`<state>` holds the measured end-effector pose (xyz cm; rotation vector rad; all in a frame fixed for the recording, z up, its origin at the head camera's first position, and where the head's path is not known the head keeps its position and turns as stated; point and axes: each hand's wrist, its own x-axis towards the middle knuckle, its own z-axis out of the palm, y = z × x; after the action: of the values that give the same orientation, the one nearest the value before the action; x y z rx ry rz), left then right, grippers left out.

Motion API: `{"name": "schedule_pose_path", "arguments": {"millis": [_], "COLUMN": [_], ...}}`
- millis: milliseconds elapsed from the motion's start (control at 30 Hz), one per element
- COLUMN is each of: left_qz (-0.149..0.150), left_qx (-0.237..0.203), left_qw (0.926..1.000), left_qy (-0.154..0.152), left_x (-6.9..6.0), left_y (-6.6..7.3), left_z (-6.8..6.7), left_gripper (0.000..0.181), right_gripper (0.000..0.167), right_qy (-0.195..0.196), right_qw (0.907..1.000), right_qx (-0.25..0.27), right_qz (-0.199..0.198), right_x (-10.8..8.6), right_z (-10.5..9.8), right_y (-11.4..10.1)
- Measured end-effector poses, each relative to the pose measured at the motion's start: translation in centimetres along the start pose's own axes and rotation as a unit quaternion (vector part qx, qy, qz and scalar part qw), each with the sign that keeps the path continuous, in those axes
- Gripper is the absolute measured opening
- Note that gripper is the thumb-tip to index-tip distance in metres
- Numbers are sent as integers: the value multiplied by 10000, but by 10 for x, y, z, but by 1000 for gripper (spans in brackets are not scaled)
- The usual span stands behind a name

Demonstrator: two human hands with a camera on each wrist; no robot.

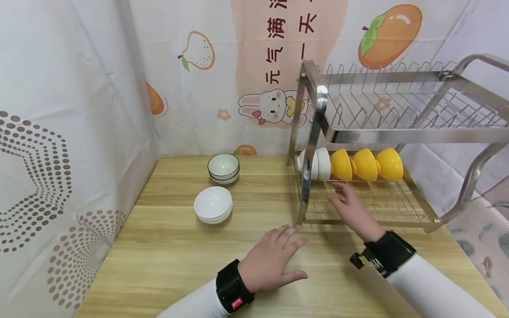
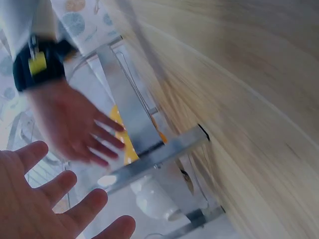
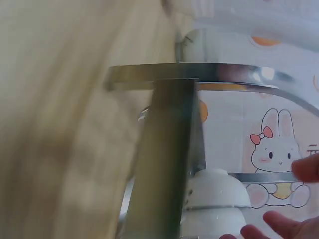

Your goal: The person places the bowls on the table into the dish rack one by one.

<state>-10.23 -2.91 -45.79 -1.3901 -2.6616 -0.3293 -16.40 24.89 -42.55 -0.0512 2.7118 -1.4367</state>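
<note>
And here's the row of yellow bowls (image 1: 364, 164), right of centre in the frame, tipped on their sides along the lower tier of the metal rack (image 1: 413, 135). They look glossy and hard, ceramic perhaps; I'd judge them stiff, fairly light, a touch slippery and liable to chip. Best hold? Thumb and fingers across a rim, clear of the neighbouring bowl. Tucked in at their left, partly behind the upright, sit white bowls (image 1: 324, 163), smooth and surely just as breakable (mind that steel post!).

Just below the row, the right hand (image 1: 353, 212), thumb and fingers apart, nothing held; whether a fingertip meets the wire, I can't tell. To the lower centre, the left hand (image 1: 268, 258), fingers spread wide and grasping nothing, is near the rack's closest foot; contact with the wooden table (image 1: 159, 247) can't be made out.

Farther left, a white stack (image 1: 213, 204) stands upright, dark-rimmed bowls (image 1: 224, 167) just behind it. Across the top, a printed curtain (image 1: 214, 97), rabbit and all!
</note>
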Motion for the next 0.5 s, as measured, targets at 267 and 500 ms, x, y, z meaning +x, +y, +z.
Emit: {"name": "schedule_pose_path", "arguments": {"millis": [267,500], "left_qz": [-341,-635], "left_qx": [39,-55], "left_qw": [9994,9980], "left_qy": [56,23], "left_x": [-10,-16], "left_y": [-10,-18], "left_z": [-2,-3], "left_gripper": [75,73], "right_gripper": [83,86], "right_qy": [437,635], "right_qw": [9614,9160], "right_qx": [-2346,-3317], "right_qz": [-1372,-2163], "right_x": [-58,-88], "right_z": [2,6], "right_y": [28,56]}}
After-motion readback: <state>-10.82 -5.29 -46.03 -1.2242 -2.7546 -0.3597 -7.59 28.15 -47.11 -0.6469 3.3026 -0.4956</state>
